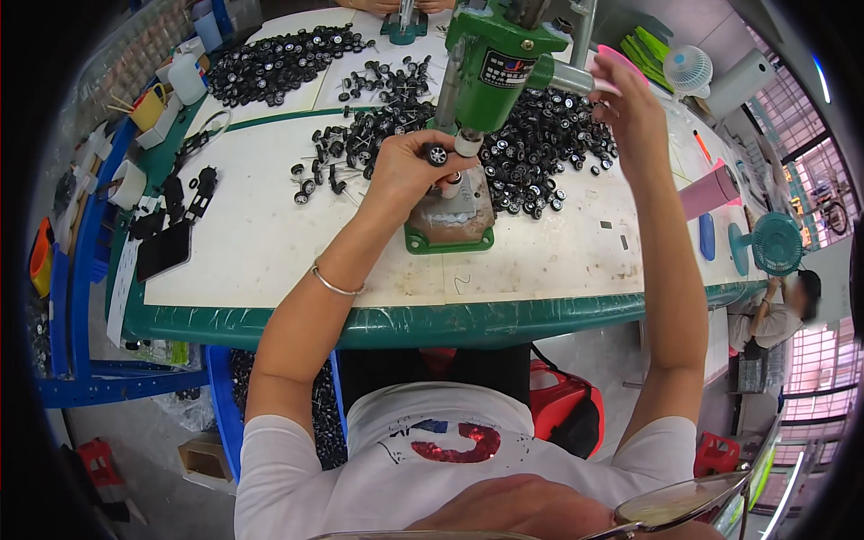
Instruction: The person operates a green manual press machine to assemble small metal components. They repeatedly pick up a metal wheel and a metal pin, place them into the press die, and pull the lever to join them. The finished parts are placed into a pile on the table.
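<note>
A green hand press (490, 90) stands on the table before me, its base plate (450, 220) resting on the white top. My left hand (407, 175) is at the press, its fingers closed on a small black toy wheel (436, 155) with a silver hub. That wheel sits beside the metal ram (468, 142), above a small post on the base; whether an axle is attached is hidden by the fingers. Raised on the right, my right hand (634, 112) curls loosely around the end of the press lever (576, 79).
Piles of black wheels (549, 135) lie behind and beside the press, some on axles (337, 175). A larger heap (279, 67) is at far left. A phone (165, 252) lies left; a pink tumbler (711, 191) and green fan (776, 243) stand right. Another person's hands (378, 5) show at the far edge.
</note>
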`<action>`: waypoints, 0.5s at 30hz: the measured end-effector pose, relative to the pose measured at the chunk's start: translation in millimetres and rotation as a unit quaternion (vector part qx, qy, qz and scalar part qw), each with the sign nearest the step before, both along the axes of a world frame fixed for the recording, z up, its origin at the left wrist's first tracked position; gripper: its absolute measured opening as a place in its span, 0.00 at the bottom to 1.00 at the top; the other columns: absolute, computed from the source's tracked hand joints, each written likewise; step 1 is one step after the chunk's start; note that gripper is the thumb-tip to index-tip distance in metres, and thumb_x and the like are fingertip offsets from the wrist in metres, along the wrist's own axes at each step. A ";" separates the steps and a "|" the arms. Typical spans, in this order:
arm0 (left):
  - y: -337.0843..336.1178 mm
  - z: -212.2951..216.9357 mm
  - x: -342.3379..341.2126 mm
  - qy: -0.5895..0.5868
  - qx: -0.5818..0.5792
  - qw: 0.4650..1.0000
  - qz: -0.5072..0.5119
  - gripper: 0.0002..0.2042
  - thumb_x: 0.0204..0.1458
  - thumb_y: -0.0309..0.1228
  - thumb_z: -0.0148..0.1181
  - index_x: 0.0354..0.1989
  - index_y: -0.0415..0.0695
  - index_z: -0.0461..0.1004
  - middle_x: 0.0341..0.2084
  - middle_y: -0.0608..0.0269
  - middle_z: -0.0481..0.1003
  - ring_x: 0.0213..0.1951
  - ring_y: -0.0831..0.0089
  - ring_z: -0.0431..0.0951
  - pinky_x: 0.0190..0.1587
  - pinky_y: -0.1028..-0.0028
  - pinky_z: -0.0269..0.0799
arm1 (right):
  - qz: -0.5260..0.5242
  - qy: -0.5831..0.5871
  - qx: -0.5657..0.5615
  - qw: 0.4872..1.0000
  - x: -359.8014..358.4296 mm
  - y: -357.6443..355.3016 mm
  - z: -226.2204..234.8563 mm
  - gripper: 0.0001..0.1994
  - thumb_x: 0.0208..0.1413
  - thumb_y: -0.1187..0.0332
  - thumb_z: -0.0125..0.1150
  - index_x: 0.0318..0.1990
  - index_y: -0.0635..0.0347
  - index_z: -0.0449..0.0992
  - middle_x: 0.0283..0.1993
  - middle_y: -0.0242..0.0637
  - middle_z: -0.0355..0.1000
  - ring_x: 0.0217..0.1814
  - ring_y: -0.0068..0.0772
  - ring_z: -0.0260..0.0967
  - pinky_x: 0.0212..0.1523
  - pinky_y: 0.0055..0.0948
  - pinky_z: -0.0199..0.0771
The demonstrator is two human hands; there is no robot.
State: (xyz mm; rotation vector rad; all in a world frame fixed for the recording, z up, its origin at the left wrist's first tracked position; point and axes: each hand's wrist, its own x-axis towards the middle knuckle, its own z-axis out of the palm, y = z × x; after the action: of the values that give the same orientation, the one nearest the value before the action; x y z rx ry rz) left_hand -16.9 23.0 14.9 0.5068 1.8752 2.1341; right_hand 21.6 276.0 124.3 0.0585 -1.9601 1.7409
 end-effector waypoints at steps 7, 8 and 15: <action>-13.9 0.0 4.8 -0.050 0.041 0.998 -0.008 0.05 0.45 0.23 0.69 0.31 0.39 0.81 0.23 0.66 0.77 0.21 0.84 0.70 0.22 0.83 0.60 | 0.081 0.023 -0.118 0.989 -51.2 -72.4 104.6 0.12 0.62 0.57 0.55 0.31 0.53 0.70 0.22 0.24 0.66 0.16 0.15 0.61 0.13 0.16 0.59; -16.5 -1.4 4.4 -0.049 0.029 0.998 -0.003 0.05 0.45 0.24 0.69 0.31 0.39 0.81 0.22 0.66 0.77 0.21 0.84 0.70 0.21 0.83 0.59 | 0.149 0.046 -0.116 0.981 -71.1 -61.3 108.0 0.12 0.62 0.57 0.55 0.32 0.54 0.71 0.23 0.25 0.67 0.16 0.15 0.62 0.13 0.16 0.60; -9.3 -1.1 -2.5 0.025 -0.041 0.999 0.008 0.04 0.44 0.23 0.69 0.30 0.42 0.82 0.22 0.69 0.77 0.21 0.86 0.68 0.21 0.83 0.58 | 0.079 0.147 -0.103 0.981 -114.7 -39.0 108.7 0.10 0.58 0.59 0.59 0.29 0.51 0.69 0.18 0.18 0.59 0.11 0.12 0.48 0.10 0.14 0.47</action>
State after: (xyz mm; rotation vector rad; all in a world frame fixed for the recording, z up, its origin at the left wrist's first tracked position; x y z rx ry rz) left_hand -19.4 13.6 13.8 0.5334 1.9898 2.0631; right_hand -93.0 237.0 233.0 0.3859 -1.5939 1.9032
